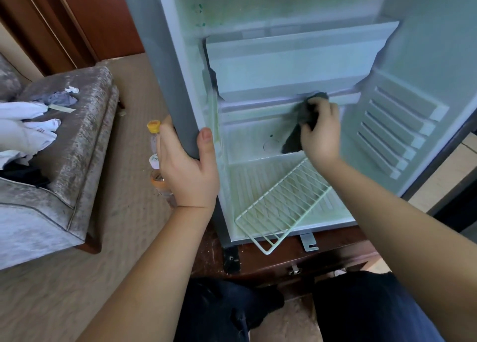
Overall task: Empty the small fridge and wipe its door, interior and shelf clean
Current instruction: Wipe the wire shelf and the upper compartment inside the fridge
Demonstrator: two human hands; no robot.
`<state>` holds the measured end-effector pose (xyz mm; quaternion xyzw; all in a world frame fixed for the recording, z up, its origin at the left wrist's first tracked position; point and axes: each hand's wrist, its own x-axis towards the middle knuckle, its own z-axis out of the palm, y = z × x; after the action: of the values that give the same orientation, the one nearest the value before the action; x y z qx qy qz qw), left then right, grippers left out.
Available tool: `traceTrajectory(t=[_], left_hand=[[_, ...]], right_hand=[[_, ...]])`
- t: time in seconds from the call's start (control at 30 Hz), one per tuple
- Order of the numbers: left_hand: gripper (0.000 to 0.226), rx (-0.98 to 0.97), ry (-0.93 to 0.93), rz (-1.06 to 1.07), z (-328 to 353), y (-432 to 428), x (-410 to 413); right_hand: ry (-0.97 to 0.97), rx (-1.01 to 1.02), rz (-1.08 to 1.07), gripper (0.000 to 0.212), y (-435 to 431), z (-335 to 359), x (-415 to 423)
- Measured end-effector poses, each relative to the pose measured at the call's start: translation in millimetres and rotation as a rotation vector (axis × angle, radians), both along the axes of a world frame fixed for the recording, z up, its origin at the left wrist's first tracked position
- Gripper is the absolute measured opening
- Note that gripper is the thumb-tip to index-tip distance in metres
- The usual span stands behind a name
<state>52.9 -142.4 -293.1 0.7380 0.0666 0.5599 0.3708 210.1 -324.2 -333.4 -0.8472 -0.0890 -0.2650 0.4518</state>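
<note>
**Head view: right hand wiping the fridge's inner ledge, left hand bracing the side**

- Fridge (167, 57) is straight ahead with its door (402, 125) swung open to the right. No food shows inside.
- Left hand (188, 171) is wrapped round the front edge of the grey left wall, thumb inside and fingers outside. It looks like a steadying hold.
- Right hand (322, 132) has its fingers curled on a dark cloth (296, 135). It presses the cloth's top against the ledge (258, 106) under the upper compartment, and the rest of the cloth hangs down below.
- Key relation: the ledge runs left to right across the fridge, and the cloth sits toward its right end. Most of its length lies to the left of the right hand. The right hand is on it and the left is busy, so a leftward sweep along the ledge seems the natural stroke.
- Shelf (281, 205), white wire, lies loose and tilted on the fridge floor below the right hand. Its long axis runs diagonally from back right to front left, and its front corner juts past the lip. Judged not yet lifted out.
- Look of the interior: white plastic with yellow-green staining down the left inner wall and on the ribbed floor, and green specks high on the back wall. Much wiping appears left to do.
- Bottles (154, 145) stand on the carpet just left of the fridge.
</note>
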Motion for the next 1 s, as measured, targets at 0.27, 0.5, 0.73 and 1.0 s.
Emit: traceTrajectory(t=[0.27, 0.5, 0.73, 1.0], left_hand=[[0.068, 0.017, 0.009, 0.024, -1.9, -0.3, 0.7], [0.064, 0.014, -0.005, 0.028, -2.9, -0.5, 0.2], [0.050, 0.002, -0.033, -0.004, 0.8, -2.5, -0.8], [0.050, -0.040, -0.050, 0.017, 0.6, -3.0, 1.5]], right_hand=[[-0.066, 0.075, 0.189, 0.041, 78.3, 3.7, -0.7], [-0.039, 0.164, 0.329, 0.046, 136.4, 0.6, -21.8], [0.213, -0.079, 0.475, 0.046, 95.6, -31.6, -38.7], [0.389, 0.239, 0.316, 0.036, 73.9, -48.8, -59.0]])
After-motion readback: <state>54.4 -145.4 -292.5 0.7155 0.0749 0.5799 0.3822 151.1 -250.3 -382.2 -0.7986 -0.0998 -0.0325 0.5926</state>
